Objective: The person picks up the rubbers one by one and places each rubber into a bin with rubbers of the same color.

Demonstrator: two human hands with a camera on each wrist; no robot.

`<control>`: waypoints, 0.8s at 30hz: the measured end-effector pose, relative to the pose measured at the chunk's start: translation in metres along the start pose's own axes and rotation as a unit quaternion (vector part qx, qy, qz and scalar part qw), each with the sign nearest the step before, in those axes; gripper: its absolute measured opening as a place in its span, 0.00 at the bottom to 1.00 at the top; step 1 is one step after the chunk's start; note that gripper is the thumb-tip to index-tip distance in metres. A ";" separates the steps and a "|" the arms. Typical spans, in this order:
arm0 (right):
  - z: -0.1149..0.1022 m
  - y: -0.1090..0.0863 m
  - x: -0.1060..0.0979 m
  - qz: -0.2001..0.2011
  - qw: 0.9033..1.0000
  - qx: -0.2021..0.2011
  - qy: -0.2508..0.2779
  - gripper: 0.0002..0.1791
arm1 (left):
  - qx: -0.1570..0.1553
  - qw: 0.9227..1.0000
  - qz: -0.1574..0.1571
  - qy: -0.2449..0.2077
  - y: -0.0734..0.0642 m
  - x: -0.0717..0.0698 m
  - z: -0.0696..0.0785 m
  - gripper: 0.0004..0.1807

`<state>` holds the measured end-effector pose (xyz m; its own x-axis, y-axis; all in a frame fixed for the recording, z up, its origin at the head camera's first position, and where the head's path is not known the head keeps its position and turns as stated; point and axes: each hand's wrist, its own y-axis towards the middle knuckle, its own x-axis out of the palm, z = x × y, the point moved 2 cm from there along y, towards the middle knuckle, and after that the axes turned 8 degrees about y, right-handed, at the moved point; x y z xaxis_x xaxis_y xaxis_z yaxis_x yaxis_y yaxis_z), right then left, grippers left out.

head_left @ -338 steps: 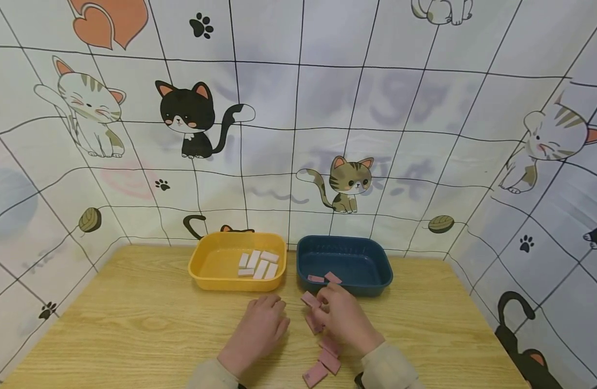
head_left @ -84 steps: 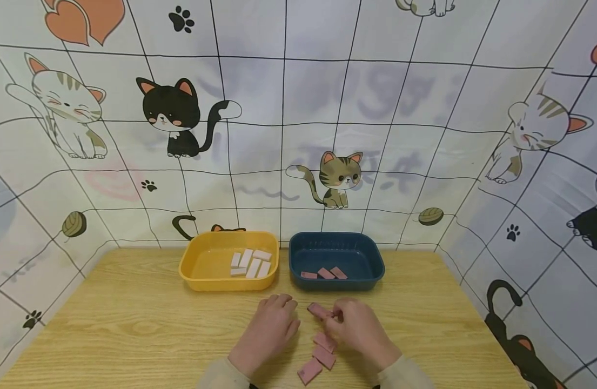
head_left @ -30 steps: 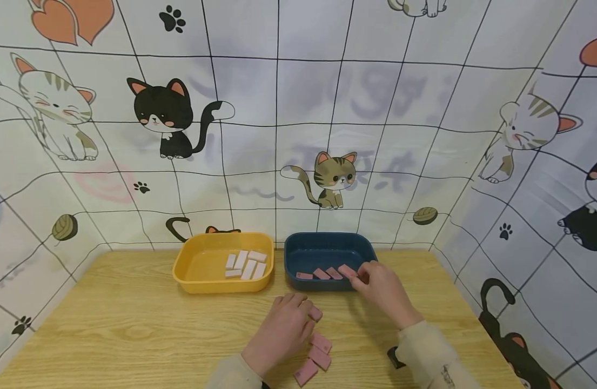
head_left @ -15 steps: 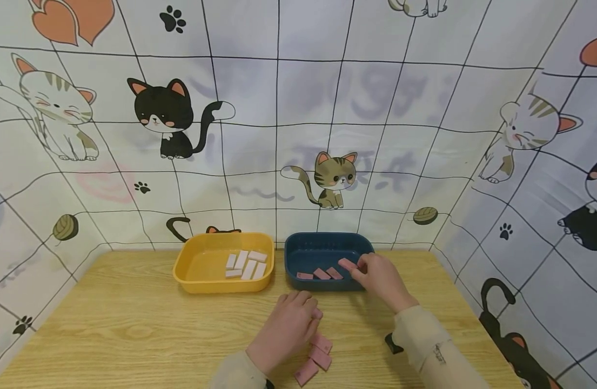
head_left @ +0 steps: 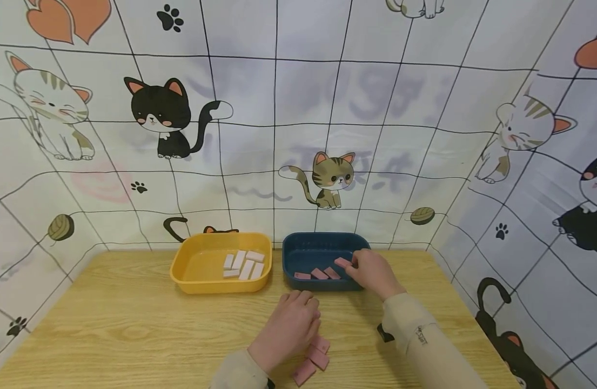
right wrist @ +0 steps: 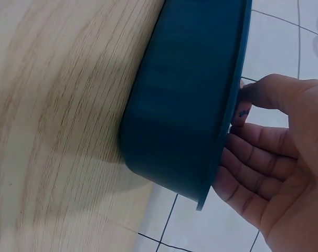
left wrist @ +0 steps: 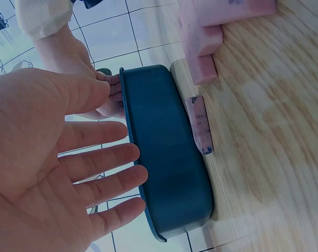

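Over the front right of the blue bin [head_left: 322, 285] my right hand [head_left: 375, 273] pinches a pink block [head_left: 343, 262] between thumb and fingers. The right wrist view shows the pinched pink block [right wrist: 242, 111], with blue marks, at the bin's rim. Several pink blocks [head_left: 320, 274] lie on the bin floor. My left hand [head_left: 288, 327] hovers above the table with fingers extended and nothing in its palm [left wrist: 59, 163]. Near it, more pink blocks [head_left: 319, 357] lie overlapping in a row; a single pink block [left wrist: 200, 125], hidden in the head view, lies before the bin.
A yellow bin [head_left: 215, 287] with several white blocks [head_left: 246, 269] stands left of the blue one. Both bins stand at the back of the wooden table [head_left: 133, 329], against a cat-print sheet [head_left: 259, 140].
The right hand has taken a pink block from the table row to the blue bin, where more blocks now lie than at first. The left hand has shifted right, over a block.
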<state>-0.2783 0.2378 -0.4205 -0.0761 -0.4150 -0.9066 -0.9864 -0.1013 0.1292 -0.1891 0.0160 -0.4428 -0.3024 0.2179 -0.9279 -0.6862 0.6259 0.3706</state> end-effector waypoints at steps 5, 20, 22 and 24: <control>0.001 0.007 0.003 -0.015 1.000 0.008 -0.020 0.17 | -0.001 1.000 -0.006 -0.001 0.000 0.000 0.000 0.06; 0.009 0.018 0.016 -0.037 0.998 0.027 -0.031 0.23 | -0.004 1.000 -0.010 -0.004 -0.001 0.001 -0.001 0.05; 0.009 0.020 0.018 -0.042 0.998 0.033 -0.033 0.24 | -0.005 1.000 -0.010 -0.005 -0.001 0.001 -0.001 0.05; 0.009 0.022 0.020 -0.047 0.997 0.044 -0.034 0.25 | -0.006 1.000 -0.010 -0.008 -0.002 0.001 -0.001 0.05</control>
<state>-0.3028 0.2351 -0.4398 0.0111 -0.3442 -0.9388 -0.9983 -0.0569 0.0091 -0.1888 0.0144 -0.4444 -0.2781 0.2163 -0.9359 -0.6999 0.6216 0.3516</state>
